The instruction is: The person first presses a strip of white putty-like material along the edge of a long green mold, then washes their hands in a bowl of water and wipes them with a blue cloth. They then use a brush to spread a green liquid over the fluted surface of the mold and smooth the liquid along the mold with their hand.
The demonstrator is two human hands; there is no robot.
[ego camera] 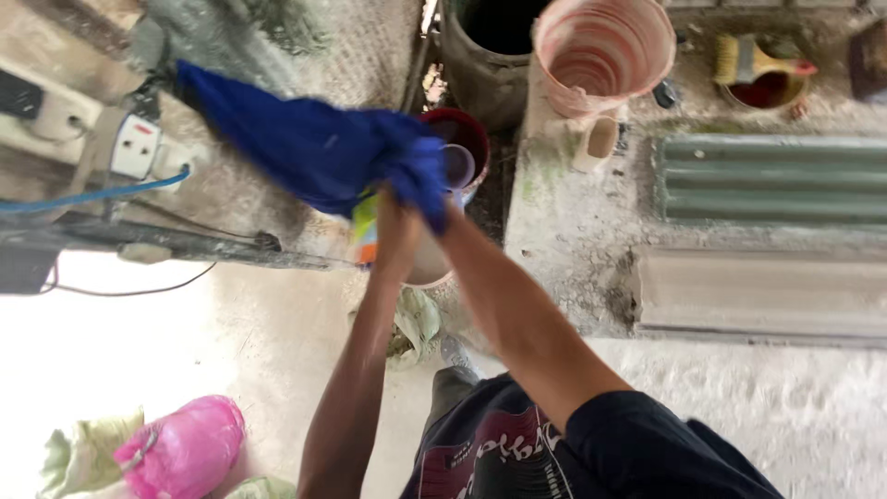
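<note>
both hands (407,217) grip blue cloth (314,143) (above bucket (427,263)).

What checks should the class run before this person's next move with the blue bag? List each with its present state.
1. Both hands on the blue bag: left hand ok; right hand mostly hidden, cannot tell.
2. Bag over the white container: ok.
3. Container upright: cannot tell.
4. Blue cable away from bag: ok.
5. Pink bucket out of the arms' way: ok.

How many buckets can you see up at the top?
2: a dark bucket at top centre, and a pink-streaked bucket right beside it. The blue cloth may hide others.
</note>
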